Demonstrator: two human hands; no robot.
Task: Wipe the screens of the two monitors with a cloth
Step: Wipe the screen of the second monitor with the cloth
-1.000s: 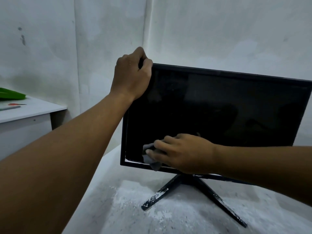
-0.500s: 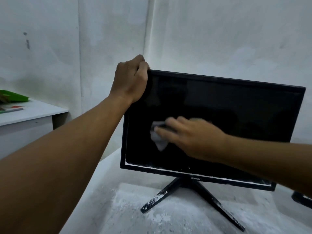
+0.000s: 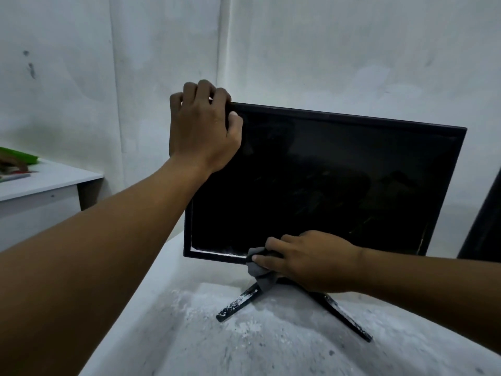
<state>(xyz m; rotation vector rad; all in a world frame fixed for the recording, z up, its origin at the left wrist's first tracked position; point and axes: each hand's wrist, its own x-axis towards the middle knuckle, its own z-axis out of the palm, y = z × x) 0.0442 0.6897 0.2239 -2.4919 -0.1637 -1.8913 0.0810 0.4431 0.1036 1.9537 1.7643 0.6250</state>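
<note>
Since the earlier frame the right hand point(image 3: 306, 260) has come down from the middle of the screen to its lower edge, carrying the grey cloth point(image 3: 260, 270) with it; the left hand point(image 3: 202, 128) has kept its place. The monitor point(image 3: 325, 180) stands upright on a splayed black stand point(image 3: 238, 301) towards the far edge of the white, dust-streaked bench point(image 3: 217, 335), its screen dark. The left hand grips the monitor's upper left corner, fingers curled over the top edge and thumb lying on the front of the screen. The right hand holds the cloth bunched under curled fingers and presses it against the lower bezel, left of centre, with a fold of cloth hanging down over the stand's neck. A pale line of residue runs along the bottom of the screen (most evident at the lower left corner). The dark edge of a second monitor point(image 3: 485, 221) shows at the bench's right side, well apart from both hands. A white side table point(image 3: 40, 185) stands to the left against the wall.
</note>
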